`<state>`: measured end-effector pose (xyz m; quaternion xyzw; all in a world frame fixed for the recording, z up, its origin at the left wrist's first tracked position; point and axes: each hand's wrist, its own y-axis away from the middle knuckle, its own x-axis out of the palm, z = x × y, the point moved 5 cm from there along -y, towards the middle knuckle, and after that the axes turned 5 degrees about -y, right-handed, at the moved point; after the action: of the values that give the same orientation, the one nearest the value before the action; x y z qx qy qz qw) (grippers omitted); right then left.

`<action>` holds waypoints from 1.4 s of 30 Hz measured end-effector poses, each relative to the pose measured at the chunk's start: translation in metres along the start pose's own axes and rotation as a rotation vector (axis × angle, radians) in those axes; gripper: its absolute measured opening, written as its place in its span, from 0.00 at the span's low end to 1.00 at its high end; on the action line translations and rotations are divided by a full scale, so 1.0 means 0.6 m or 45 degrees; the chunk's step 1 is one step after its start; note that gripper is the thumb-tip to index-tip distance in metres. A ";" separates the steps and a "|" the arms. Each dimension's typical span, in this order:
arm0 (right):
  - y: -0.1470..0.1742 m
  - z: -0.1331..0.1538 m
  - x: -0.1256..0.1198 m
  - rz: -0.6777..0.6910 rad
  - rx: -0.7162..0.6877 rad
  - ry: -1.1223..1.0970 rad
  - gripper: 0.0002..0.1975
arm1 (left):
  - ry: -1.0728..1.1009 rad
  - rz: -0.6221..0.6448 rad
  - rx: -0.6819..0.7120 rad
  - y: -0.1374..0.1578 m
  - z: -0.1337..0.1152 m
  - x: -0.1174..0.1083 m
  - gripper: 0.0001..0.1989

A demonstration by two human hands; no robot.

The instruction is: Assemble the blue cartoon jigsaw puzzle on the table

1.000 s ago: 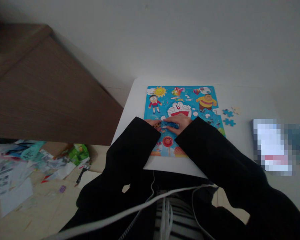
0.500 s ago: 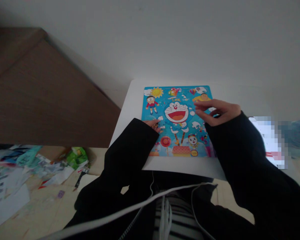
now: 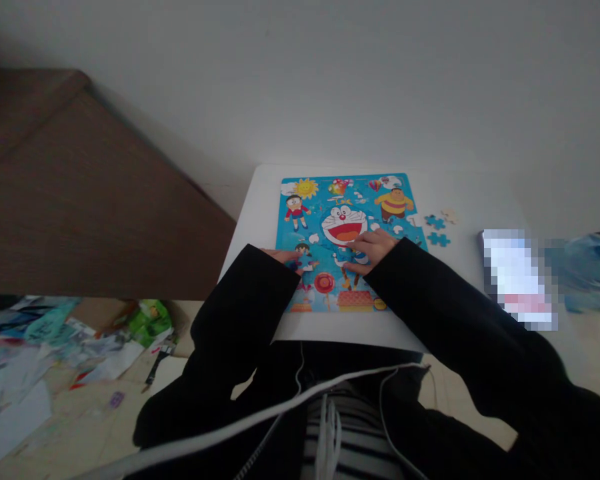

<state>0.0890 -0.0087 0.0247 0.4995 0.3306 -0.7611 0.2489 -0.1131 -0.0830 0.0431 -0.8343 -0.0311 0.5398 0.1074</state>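
A blue cartoon jigsaw puzzle (image 3: 313, 223) lies flat on a small white table, a large round-faced blue-and-white cat at its middle. My left hand (image 3: 284, 257) rests on the puzzle's lower left, beside a small dark-haired figure, fingers stretched out and slightly apart. Over the cat's body, below its red mouth, my right hand (image 3: 374, 248) touches the puzzle with thumb and forefinger spread. No loose piece can be made out in either hand. To the puzzle's right lie a blue puzzle piece (image 3: 439, 239), another blue piece (image 3: 435, 222) and a pale one (image 3: 450, 215).
A phone (image 3: 520, 277) with a blurred screen lies right of the puzzle on the white table (image 3: 250, 213). The wall rises behind it. A brown wooden cabinet (image 3: 110, 200) stands at left, with papers and plastic wrappers (image 3: 150, 321) on the floor. A white cord (image 3: 260, 420) crosses my lap.
My right hand has moved left and down from the puzzle's right side onto the cat's body, uncovering the loose pieces. My left hand stays at the lower left. The view has shifted slightly.
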 end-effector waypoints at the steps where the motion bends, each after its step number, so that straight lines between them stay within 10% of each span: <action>1: -0.003 0.006 0.002 0.015 -0.004 -0.015 0.19 | -0.016 0.014 0.006 0.007 0.004 0.001 0.14; 12: -0.038 0.023 0.025 -0.109 0.645 -1.126 0.08 | -0.012 -0.060 0.115 0.015 0.001 -0.010 0.15; 18: -0.051 0.034 0.063 -0.199 0.754 -1.117 0.06 | 0.082 -0.191 0.189 -0.014 -0.012 0.022 0.14; 33: -0.034 0.079 0.027 -0.234 -0.003 -0.339 0.13 | -0.097 -0.190 0.179 -0.020 -0.008 0.045 0.14; 42: -0.028 0.066 0.033 -0.267 0.051 -0.341 0.12 | -0.076 -0.173 0.114 -0.019 -0.008 0.047 0.13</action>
<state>0.0461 -0.0287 0.0219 0.3613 0.3295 -0.8490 0.2000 -0.0964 -0.0676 0.0224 -0.8081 -0.0666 0.5569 0.1799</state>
